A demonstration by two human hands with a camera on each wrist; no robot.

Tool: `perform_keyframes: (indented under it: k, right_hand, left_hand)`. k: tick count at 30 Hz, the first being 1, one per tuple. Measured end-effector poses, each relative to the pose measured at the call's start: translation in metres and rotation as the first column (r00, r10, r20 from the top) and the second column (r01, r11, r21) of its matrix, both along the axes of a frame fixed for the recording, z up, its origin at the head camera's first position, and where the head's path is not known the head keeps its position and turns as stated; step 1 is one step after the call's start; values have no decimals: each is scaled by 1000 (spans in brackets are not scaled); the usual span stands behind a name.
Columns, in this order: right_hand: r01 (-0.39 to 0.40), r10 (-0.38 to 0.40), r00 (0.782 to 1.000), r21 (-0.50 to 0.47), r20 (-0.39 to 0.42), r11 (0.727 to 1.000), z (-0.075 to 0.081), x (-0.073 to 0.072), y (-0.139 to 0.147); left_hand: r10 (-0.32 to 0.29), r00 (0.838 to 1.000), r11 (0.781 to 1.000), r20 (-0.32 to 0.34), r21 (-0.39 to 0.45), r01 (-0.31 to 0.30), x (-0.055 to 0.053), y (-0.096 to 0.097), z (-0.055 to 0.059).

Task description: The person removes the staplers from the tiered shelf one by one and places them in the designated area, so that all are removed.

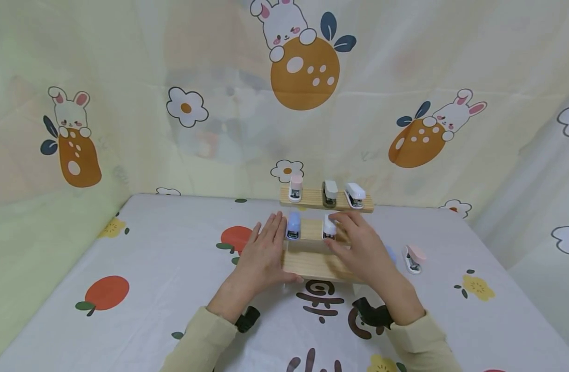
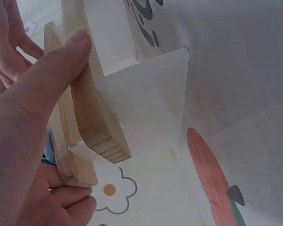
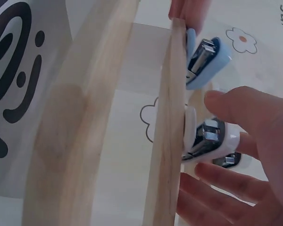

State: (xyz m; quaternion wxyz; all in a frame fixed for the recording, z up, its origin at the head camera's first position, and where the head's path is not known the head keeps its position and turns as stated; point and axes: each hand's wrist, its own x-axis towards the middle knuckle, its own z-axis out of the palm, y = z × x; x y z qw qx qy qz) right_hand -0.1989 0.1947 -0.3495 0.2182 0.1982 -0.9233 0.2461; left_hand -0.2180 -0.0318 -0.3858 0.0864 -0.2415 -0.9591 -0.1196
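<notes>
A tiered stand with wooden planks on clear supports stands on the table. Its middle plank [image 1: 311, 232] carries a small blue stapler [image 1: 294, 226] at the left and a small white stapler [image 1: 329, 228] further right. My right hand [image 1: 363, 250] holds the white stapler between thumb and index finger, its base at the plank. At the stand's left end rests my left hand [image 1: 263, 256], fingers straight along the side. The left thumb [image 2: 61, 66] lies over the edge of the bottom plank [image 1: 319, 264].
On the back plank [image 1: 312, 197] stand a pink stapler [image 1: 296, 188], a grey-white stapler [image 1: 330, 194] and a white stapler [image 1: 354, 194]. Right of the stand, a pink-and-white stapler [image 1: 413, 259] lies beside a blue item [image 1: 391, 253] partly hidden by my right forearm. A printed curtain hangs behind.
</notes>
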Motion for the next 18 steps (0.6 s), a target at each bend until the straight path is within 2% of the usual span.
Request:
perform_keyframes:
  k: [5,10,18]
  right_hand:
    - [20,-20,1000,48,0,999,-2,-1,-4]
    - [31,-31,1000,36,0,999,-2,-3,-4]
    - [61,-65,997,68,46,996,-1,-3,-7]
  left_hand:
    - [-4,1000,1000,-3,-6,4,0,0,0]
    - [-6,1000,1000,2,-1,6,1,0,0]
    - [-4,1000,1000,3,0,4,0,0,0]
